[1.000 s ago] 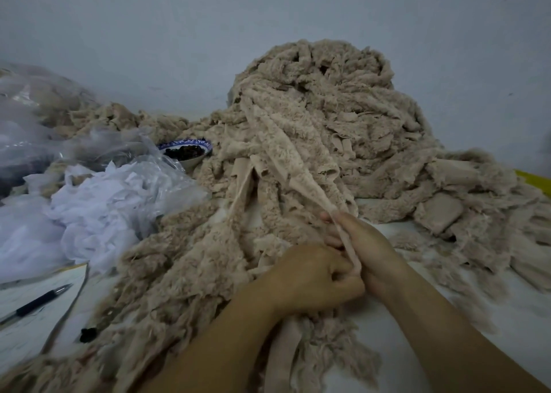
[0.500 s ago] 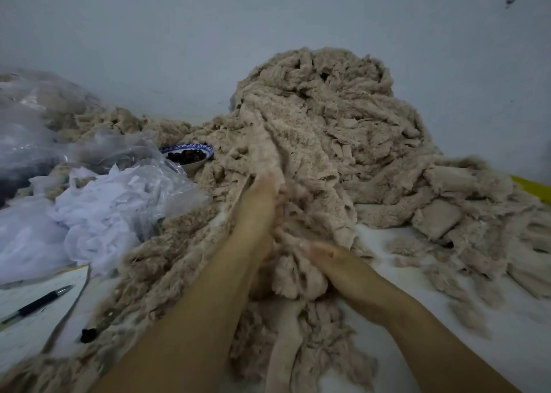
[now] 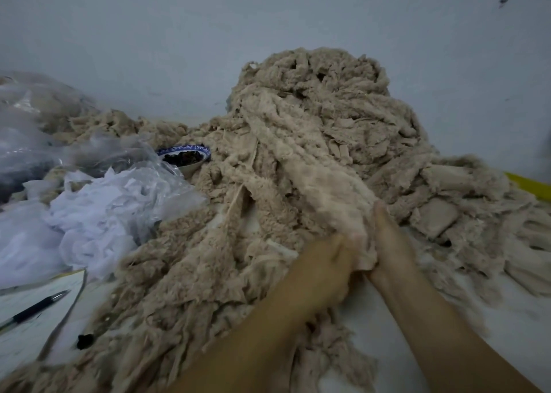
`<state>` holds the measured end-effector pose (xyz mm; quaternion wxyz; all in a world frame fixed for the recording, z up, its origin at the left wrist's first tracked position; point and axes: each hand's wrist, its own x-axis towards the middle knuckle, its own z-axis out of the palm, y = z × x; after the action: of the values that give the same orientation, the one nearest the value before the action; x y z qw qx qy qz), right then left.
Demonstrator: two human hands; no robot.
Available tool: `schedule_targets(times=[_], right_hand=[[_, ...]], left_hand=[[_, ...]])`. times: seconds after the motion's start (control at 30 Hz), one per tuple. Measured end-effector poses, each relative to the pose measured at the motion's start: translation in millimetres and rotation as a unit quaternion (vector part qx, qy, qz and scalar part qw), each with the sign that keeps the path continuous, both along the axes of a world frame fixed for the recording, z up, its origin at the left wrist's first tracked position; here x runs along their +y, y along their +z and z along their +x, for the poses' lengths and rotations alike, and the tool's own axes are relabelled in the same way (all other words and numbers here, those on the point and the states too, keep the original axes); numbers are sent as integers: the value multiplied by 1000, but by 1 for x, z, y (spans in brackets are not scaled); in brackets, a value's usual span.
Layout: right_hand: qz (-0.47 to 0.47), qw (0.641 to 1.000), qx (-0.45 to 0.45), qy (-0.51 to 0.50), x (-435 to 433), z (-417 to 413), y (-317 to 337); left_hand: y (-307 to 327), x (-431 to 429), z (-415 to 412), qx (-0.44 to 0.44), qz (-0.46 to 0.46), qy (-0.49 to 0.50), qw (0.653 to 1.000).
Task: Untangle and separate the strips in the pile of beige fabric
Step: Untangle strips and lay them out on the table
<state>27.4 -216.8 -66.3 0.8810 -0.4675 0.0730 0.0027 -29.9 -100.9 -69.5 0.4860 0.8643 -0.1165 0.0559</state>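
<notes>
Pile spreads over the surface, peaking far. Left grip clenches the near end of a strip whose length runs far-left up the pile; right grip lies straight-fingered against its right side, equally near.

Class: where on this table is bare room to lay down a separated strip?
Bare white table right of the right forearm, below the beige pile's spill. Left is crowded: white fabric bag, bowl, pen.
</notes>
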Motion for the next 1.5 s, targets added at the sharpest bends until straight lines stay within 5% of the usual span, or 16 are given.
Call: schedule_targets(times=[0.1, 0.17, 0.23, 0.33, 0.4, 0.63, 0.87, 1.0, 1.13, 1.27, 1.4, 1.5], right_hand=[[-149, 980, -106, -83, 1, -2, 5], [-214, 962, -155, -74, 5, -6, 3], [-220, 960, -165, -54, 11, -11, 2], [-156, 977, -130, -71, 13, -8, -1], [-84, 989, -94, -76, 5, -1, -3], [80, 996, -8, -43, -3, 9, -2], [90, 995, 21, -29, -3, 13, 8], [7, 999, 11, -47, 0, 17, 3], [-63, 996, 12, -65, 0, 17, 3], [137, 990, 12, -9, -5, 12, 9], [176, 982, 33, 55, -7, 4, 10], [206, 977, 27, 51, -10, 5, 13]], left_hand=[[-4, 24, 15, 87, -212, 162, 960], [-1, 34, 24, 205, -461, 138, 852], [5, 48, 29, 230, -643, 82, 726], [9, 71, 33, 199, -802, 31, 563], [10, 79, 31, 185, -836, 13, 516], [22, 93, 25, 64, -770, -14, 635], [18, 114, 31, 19, -787, 113, 606], [16, 114, 35, 26, -753, 184, 631], [15, 111, 35, -28, -663, 268, 698], [14, 94, 32, 31, -621, 125, 773], [4, 66, 24, 134, -364, 20, 921], [1, 57, 19, 154, -155, -7, 976]])
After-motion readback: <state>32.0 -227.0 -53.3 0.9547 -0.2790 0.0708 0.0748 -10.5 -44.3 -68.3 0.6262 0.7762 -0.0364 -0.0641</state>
